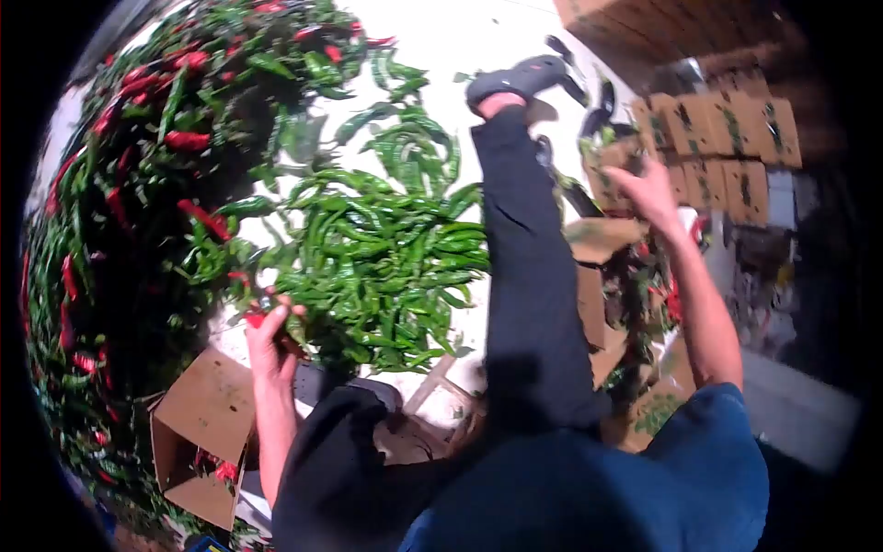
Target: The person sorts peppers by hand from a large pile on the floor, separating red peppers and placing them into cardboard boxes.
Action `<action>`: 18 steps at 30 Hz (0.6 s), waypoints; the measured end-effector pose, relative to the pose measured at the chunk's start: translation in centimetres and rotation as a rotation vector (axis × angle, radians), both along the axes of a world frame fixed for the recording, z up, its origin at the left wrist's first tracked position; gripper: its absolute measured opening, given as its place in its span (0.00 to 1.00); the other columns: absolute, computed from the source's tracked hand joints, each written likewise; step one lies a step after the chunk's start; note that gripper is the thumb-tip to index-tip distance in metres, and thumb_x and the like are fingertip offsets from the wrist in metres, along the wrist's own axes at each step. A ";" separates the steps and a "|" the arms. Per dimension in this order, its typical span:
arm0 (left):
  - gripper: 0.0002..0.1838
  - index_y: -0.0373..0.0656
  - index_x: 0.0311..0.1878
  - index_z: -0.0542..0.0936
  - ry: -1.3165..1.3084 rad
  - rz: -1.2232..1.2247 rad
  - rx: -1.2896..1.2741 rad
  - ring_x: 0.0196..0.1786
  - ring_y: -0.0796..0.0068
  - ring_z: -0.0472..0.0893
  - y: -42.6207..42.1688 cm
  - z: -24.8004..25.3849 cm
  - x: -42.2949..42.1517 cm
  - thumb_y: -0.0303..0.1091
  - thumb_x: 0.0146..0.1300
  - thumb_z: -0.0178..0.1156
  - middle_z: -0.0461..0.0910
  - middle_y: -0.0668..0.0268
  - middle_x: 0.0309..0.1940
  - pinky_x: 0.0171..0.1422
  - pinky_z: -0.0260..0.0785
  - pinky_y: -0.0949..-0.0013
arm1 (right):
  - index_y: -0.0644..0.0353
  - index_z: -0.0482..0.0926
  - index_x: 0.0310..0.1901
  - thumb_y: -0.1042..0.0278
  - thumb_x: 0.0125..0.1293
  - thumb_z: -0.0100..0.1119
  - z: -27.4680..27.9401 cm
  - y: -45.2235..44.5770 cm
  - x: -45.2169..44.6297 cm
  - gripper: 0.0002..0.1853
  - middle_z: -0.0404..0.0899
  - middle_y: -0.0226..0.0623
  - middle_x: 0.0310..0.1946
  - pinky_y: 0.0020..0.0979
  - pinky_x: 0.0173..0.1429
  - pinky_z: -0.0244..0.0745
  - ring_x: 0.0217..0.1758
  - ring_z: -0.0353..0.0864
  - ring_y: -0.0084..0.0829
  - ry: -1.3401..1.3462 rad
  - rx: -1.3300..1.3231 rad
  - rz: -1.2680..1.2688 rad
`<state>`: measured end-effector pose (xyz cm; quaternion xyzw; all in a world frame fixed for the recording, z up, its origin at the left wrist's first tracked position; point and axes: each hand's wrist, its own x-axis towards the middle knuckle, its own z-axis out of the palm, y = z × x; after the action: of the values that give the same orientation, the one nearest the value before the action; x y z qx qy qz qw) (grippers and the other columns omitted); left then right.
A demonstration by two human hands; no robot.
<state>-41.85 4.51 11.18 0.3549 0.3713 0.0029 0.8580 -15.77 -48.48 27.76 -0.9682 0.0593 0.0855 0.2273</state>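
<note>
My left hand (272, 342) is at the lower left edge of a heap of green peppers (368, 248), its fingers curled round a red pepper (256, 320). My right hand (649, 195) is raised at the right, thumb and fingers apart, with nothing visible in it. It is close to an upright cardboard flap (614, 166), slightly blurred. The green peppers lie on a white sheet (441, 37) between my left hand and my stretched leg (529, 267).
A large mound of green and red peppers (120, 193) fills the left side. An open cardboard box (207, 396) stands at the lower left. Dark eggplants (602, 101) lie beyond my shoe (520, 78). Stacked cardboard boxes (722, 124) and an open box (589, 299) are at the right.
</note>
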 end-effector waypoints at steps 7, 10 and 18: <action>0.24 0.37 0.55 0.69 0.038 -0.010 0.087 0.37 0.61 0.85 0.9 2.5 -2.6 0.20 0.53 0.61 0.81 0.56 0.39 0.48 0.77 0.61 | 0.71 0.83 0.44 0.50 0.49 0.73 -21.3 36.2 8.7 0.30 0.86 0.54 0.37 0.42 0.48 0.81 0.43 0.88 0.45 0.186 0.230 0.360; 0.24 0.36 0.54 0.70 0.041 0.028 0.195 0.36 0.63 0.84 1.6 4.2 -4.0 0.22 0.53 0.65 0.80 0.57 0.37 0.47 0.76 0.62 | 0.70 0.82 0.46 0.46 0.49 0.74 -25.2 44.6 6.1 0.33 0.85 0.54 0.43 0.45 0.56 0.80 0.49 0.86 0.50 0.261 -0.004 0.317; 0.27 0.41 0.59 0.70 -0.246 0.453 0.523 0.38 0.57 0.83 7.5 17.3 -11.2 0.23 0.56 0.67 0.81 0.56 0.39 0.42 0.78 0.58 | 0.70 0.81 0.38 0.61 0.54 0.65 -23.4 40.0 2.3 0.18 0.85 0.47 0.33 0.40 0.40 0.80 0.36 0.86 0.41 0.457 0.194 0.327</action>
<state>-53.06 11.99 28.51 0.4680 0.3211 0.3305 0.7541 -13.47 -8.52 4.41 -0.8944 -0.0562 0.3421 0.2827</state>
